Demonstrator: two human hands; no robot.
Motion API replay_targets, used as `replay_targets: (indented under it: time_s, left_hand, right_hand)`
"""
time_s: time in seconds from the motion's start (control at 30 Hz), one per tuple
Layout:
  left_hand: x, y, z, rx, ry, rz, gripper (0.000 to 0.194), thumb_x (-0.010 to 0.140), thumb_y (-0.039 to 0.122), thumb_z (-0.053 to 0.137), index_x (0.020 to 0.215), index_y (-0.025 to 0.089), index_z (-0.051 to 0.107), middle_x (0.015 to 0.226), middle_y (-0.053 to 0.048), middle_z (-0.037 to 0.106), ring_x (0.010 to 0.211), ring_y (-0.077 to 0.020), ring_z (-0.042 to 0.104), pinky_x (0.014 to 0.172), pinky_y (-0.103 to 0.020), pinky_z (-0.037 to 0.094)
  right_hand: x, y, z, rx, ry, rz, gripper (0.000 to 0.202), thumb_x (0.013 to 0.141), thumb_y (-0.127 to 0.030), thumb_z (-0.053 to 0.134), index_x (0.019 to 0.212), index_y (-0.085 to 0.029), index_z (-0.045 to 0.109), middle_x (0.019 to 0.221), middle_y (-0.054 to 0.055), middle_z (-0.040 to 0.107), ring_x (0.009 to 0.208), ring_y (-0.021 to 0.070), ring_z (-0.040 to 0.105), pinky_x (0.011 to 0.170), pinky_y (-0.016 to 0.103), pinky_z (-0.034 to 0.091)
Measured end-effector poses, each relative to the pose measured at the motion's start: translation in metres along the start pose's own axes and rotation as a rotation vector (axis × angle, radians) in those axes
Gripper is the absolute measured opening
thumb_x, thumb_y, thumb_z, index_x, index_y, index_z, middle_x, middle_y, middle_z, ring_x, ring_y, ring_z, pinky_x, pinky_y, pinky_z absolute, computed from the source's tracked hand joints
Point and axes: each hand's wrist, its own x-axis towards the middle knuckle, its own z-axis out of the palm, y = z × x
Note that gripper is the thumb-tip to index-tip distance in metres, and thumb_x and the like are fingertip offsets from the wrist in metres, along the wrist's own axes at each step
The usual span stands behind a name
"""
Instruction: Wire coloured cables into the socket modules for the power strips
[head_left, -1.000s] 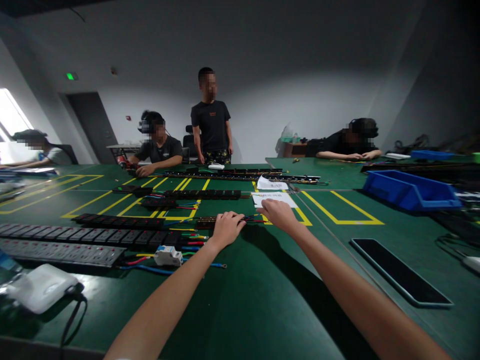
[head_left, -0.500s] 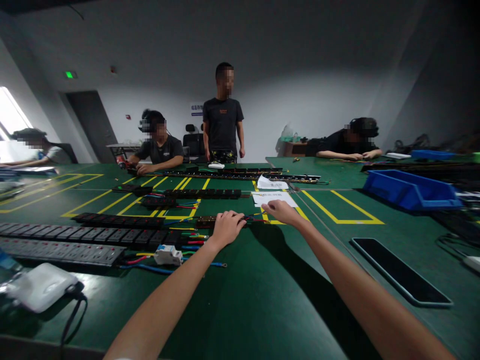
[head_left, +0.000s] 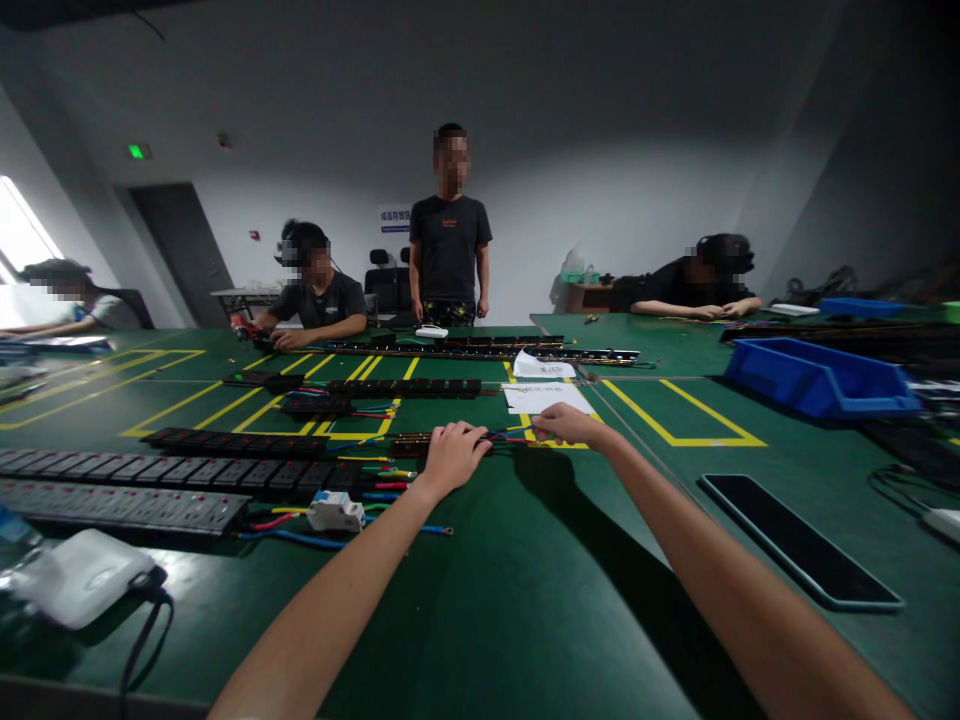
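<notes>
My left hand [head_left: 453,458] is closed over the right end of a dark strip [head_left: 409,446], around which thin coloured wires show. Just to the right, my right hand [head_left: 564,425] pinches the ends of the coloured wires [head_left: 517,438] that run out from that strip. Left of my left hand lie long black socket strips [head_left: 172,470] with red, yellow, green and blue leads. A white breaker [head_left: 335,510] is joined to the leads of the nearest strip. White paper sheets [head_left: 546,397] lie just beyond my right hand.
On the right are a phone [head_left: 799,540] and a blue bin [head_left: 821,380]. A white device [head_left: 90,578] with a black strap lies at the near left. More strips lie across the green table [head_left: 480,620]. Several people are around its far side, one standing [head_left: 450,240].
My right hand has moved slightly down and right, with its fingers now at the wire ends. My left hand stays on the strip. The standing person's head has turned to face more forward.
</notes>
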Motion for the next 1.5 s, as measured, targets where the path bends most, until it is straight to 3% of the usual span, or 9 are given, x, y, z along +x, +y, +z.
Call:
replay_targets:
  time_s: [0.17, 0.33, 0.53, 0.77, 0.97, 1.23, 1.37, 1.5]
  left_hand:
    - [0.0, 0.001, -0.003, -0.004, -0.025, -0.007, 0.038, 0.103, 0.048, 0.041, 0.125, 0.027, 0.064, 0.117, -0.006, 0.068, 0.107, -0.0218, 0.06, 0.09, -0.038, 0.041]
    - [0.0, 0.003, -0.004, 0.009, -0.027, -0.019, 0.037, 0.102, 0.048, 0.042, 0.123, 0.029, 0.066, 0.116, -0.006, 0.068, 0.106, -0.0227, 0.059, 0.09, -0.038, 0.04]
    - [0.0, 0.004, -0.002, 0.007, -0.014, -0.042, 0.035, 0.102, 0.047, 0.043, 0.122, 0.029, 0.065, 0.115, -0.006, 0.066, 0.106, -0.0225, 0.058, 0.09, -0.038, 0.04]
    - [0.0, 0.004, -0.002, 0.033, 0.079, -0.08, 0.031, 0.101, 0.045, 0.048, 0.12, 0.028, 0.064, 0.116, -0.006, 0.06, 0.107, -0.0215, 0.056, 0.091, -0.038, 0.039]
    - [0.001, 0.006, -0.007, 0.033, 0.153, -0.095, 0.031, 0.101, 0.044, 0.048, 0.12, 0.027, 0.065, 0.113, -0.006, 0.058, 0.105, -0.0212, 0.055, 0.092, -0.039, 0.04]
    - [0.001, 0.008, -0.008, 0.05, 0.194, -0.135, 0.03, 0.099, 0.043, 0.051, 0.122, 0.028, 0.064, 0.114, -0.006, 0.056, 0.106, -0.0217, 0.054, 0.094, -0.039, 0.039]
    - [0.002, 0.008, -0.008, 0.055, 0.201, -0.146, 0.03, 0.098, 0.043, 0.053, 0.123, 0.03, 0.064, 0.114, -0.006, 0.056, 0.106, -0.0217, 0.053, 0.094, -0.039, 0.038]
    - [0.002, 0.008, -0.009, 0.047, 0.196, -0.155, 0.031, 0.098, 0.043, 0.055, 0.124, 0.029, 0.065, 0.115, -0.006, 0.055, 0.106, -0.0218, 0.053, 0.094, -0.04, 0.038]
  right_hand:
    - [0.0, 0.013, 0.001, 0.21, -0.041, 0.074, 0.026, 0.08, -0.04, 0.074, 0.077, -0.015, 0.075, 0.082, 0.007, 0.074, 0.051, 0.0071, 0.047, 0.039, 0.017, 0.027]
    - [-0.002, 0.018, 0.005, 0.328, -0.047, 0.107, 0.028, 0.077, -0.041, 0.079, 0.074, -0.014, 0.073, 0.065, 0.003, 0.065, 0.048, 0.0054, 0.041, 0.038, 0.016, 0.022]
    - [-0.003, 0.011, 0.005, 0.391, -0.02, 0.175, 0.028, 0.086, -0.039, 0.071, 0.081, -0.012, 0.075, 0.086, 0.01, 0.074, 0.049, 0.0045, 0.043, 0.036, 0.015, 0.022]
    - [-0.006, 0.007, 0.006, 0.569, -0.08, 0.14, 0.033, 0.088, -0.044, 0.07, 0.095, -0.013, 0.074, 0.099, 0.012, 0.074, 0.059, 0.0066, 0.054, 0.038, 0.013, 0.028]
    - [-0.012, -0.003, 0.017, 0.864, -0.036, 0.103, 0.028, 0.092, -0.042, 0.064, 0.091, -0.016, 0.073, 0.093, 0.01, 0.074, 0.062, 0.0098, 0.058, 0.04, 0.015, 0.034]
    - [-0.011, -0.008, 0.03, 0.932, -0.028, 0.08, 0.032, 0.098, -0.045, 0.052, 0.09, -0.018, 0.068, 0.099, 0.008, 0.074, 0.067, 0.0112, 0.061, 0.038, 0.015, 0.03]
    - [-0.008, -0.012, 0.039, 1.03, 0.036, 0.141, 0.033, 0.099, -0.045, 0.05, 0.09, -0.018, 0.067, 0.093, 0.005, 0.073, 0.06, 0.0086, 0.059, 0.037, 0.015, 0.031]
    - [-0.007, -0.017, 0.049, 1.146, 0.128, 0.147, 0.02, 0.098, -0.037, 0.053, 0.092, -0.019, 0.062, 0.091, 0.004, 0.073, 0.053, 0.0072, 0.056, 0.033, 0.015, 0.027]
